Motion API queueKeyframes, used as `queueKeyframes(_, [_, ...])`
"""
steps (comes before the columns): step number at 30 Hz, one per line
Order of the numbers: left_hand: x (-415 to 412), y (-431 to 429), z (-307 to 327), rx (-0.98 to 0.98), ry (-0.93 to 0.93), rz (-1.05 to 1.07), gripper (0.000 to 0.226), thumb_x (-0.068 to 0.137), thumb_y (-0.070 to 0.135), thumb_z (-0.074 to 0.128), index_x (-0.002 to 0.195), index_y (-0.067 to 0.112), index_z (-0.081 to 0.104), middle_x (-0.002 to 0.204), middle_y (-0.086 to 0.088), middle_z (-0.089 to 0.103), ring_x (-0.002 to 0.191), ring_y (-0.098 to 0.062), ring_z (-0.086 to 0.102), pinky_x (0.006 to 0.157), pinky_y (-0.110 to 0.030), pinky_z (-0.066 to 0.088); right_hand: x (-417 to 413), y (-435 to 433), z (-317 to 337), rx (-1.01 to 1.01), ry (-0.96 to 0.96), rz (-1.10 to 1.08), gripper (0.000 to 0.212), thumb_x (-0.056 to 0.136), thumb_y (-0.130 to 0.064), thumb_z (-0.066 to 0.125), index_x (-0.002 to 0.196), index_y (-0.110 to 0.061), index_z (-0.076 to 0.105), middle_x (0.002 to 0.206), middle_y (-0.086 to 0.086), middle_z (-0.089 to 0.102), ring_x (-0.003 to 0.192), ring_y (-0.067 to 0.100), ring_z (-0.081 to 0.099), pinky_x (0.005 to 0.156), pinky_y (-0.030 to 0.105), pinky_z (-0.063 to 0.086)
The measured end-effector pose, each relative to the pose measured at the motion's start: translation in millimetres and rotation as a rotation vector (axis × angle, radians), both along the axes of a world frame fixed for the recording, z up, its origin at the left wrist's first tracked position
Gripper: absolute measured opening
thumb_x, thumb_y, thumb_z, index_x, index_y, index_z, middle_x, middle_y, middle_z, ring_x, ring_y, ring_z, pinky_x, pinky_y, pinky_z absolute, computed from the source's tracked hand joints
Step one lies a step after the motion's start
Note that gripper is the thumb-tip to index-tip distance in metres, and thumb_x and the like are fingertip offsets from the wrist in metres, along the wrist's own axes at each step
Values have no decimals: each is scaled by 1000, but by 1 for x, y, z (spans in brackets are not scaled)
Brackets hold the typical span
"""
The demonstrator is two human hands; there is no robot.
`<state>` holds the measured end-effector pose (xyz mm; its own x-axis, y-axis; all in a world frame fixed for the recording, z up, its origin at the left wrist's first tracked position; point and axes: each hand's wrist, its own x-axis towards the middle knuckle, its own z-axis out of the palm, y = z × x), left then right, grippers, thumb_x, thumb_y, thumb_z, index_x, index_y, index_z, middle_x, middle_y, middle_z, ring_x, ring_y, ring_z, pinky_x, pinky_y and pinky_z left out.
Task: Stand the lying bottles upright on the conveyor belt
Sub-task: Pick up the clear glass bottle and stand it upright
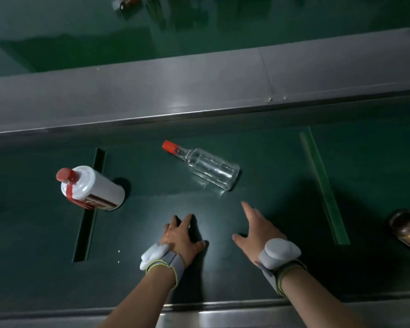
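A clear glass bottle (205,166) with a red cap lies on its side on the dark green conveyor belt (270,166), cap pointing up-left. A white bottle (92,189) with a red cap and red ribbon stands upright at the left. Part of a brown bottle (408,229) lies at the right edge. My left hand (181,237) hovers over the belt below the clear bottle, fingers apart, holding nothing. My right hand (256,229) is open too, its fingertips just short of the clear bottle's base. Both wrists wear grey bands.
A steel rail (199,95) runs along the belt's far side and another (223,313) along the near edge. A raised cross-strip (89,209) lies beside the white bottle and a lighter green one (324,185) at the right. Beyond the far rail is green floor.
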<state>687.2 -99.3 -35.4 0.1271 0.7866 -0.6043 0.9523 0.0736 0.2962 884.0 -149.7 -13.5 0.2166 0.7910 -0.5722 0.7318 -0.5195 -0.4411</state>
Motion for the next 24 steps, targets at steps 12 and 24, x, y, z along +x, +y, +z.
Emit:
queueKeyframes(12, [-1,12,-12,-159,122,12,93,80,35,64,142,53,-3,158,-4,-19,144,-44,-7,101,-60,41,-19,133,-9,123,-340,319,83,89,-36,57,145,-50,-3,162,5,2,146,37,-2,110,68,3])
queueKeyframes(24, [4,14,-10,-250,116,-24,93,87,22,57,144,48,-11,152,-7,-35,139,-45,-28,101,-63,39,-35,184,-34,139,-373,370,105,75,-47,70,139,-53,-13,129,14,45,106,38,51,82,51,47])
